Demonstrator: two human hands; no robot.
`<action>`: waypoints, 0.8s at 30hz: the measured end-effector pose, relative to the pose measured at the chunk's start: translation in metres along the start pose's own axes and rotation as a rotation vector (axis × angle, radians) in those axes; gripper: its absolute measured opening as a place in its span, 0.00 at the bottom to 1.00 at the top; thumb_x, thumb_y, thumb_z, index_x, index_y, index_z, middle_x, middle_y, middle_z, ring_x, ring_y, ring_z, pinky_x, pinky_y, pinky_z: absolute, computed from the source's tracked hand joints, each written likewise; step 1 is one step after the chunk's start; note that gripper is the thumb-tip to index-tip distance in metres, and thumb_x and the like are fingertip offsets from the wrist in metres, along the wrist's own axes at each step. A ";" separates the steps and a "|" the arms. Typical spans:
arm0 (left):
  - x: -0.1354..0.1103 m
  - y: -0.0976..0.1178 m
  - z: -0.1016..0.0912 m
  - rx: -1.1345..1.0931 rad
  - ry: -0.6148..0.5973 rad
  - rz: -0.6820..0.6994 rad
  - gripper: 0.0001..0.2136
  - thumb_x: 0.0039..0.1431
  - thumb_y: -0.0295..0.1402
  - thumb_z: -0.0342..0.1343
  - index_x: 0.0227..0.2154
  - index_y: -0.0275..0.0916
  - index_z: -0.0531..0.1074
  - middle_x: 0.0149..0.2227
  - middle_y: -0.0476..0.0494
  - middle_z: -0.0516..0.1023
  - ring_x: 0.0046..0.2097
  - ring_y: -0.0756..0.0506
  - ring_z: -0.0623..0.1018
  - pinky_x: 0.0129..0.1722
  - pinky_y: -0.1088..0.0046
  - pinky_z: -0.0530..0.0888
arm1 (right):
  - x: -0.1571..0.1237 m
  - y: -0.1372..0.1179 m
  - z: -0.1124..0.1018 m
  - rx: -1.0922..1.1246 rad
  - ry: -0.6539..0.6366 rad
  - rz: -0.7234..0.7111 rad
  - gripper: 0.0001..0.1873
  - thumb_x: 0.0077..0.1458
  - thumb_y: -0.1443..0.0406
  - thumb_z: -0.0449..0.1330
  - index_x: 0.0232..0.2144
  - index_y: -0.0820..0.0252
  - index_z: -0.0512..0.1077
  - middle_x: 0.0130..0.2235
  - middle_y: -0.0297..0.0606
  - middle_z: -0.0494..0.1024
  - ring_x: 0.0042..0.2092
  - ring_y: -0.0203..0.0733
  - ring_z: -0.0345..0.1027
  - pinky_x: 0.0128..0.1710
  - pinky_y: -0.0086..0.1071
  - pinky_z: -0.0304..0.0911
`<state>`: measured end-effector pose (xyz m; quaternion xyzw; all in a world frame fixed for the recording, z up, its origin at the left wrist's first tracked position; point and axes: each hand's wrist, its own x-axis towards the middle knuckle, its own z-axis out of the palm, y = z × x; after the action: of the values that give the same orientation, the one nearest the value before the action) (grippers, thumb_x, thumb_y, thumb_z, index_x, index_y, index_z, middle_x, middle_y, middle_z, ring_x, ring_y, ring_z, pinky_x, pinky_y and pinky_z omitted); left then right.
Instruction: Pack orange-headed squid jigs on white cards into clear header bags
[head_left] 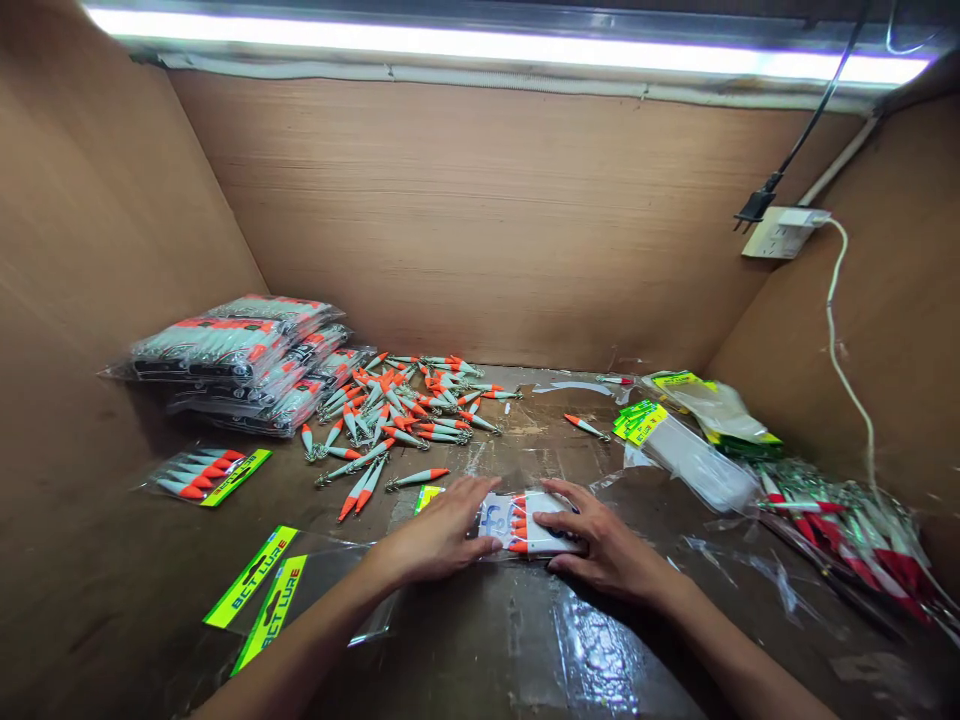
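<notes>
Both hands are clamped on one packet (525, 522) in the head view; the left hand (442, 535) covers its left end and the right hand (604, 545) its right end, fingers flat on top and thumbs at the near edge, pinning it to the table (525, 650). Orange-tipped lures show through the clear film between the two hands, lying side by side; the packet sits level, squarely between the grips and touching both. Judging by this hold, the work goes best with even pressure from both sides, so that the film stays smooth and the lures stay in line; the hooks look likely to snag thin plastic, so fingertips are better kept on the bodies. Behind the hands, well apart, lies a loose pile (405, 405) of lures; left of it a stack (240, 355) of filled packs, and near the left forearm flat bags (259, 590) with yellow-green labels; more bags (690, 450) lie to the right.
</notes>
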<state>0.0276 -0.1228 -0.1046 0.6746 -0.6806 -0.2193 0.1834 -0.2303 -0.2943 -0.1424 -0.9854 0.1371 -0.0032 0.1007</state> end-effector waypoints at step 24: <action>0.011 0.054 0.050 0.103 0.280 0.110 0.37 0.46 0.49 0.68 0.57 0.40 0.63 0.53 0.37 0.67 0.56 0.35 0.66 0.66 0.44 0.37 | 0.001 -0.054 -0.015 -0.178 0.645 -0.100 0.35 0.54 0.34 0.43 0.60 0.29 0.59 0.58 0.22 0.47 0.66 0.05 0.39 0.73 -0.06 0.43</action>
<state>-0.0450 -0.1318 -0.1170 0.6689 -0.6945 -0.0778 0.2532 -0.2158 -0.2467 -0.1168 -0.9442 0.1129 -0.3075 -0.0344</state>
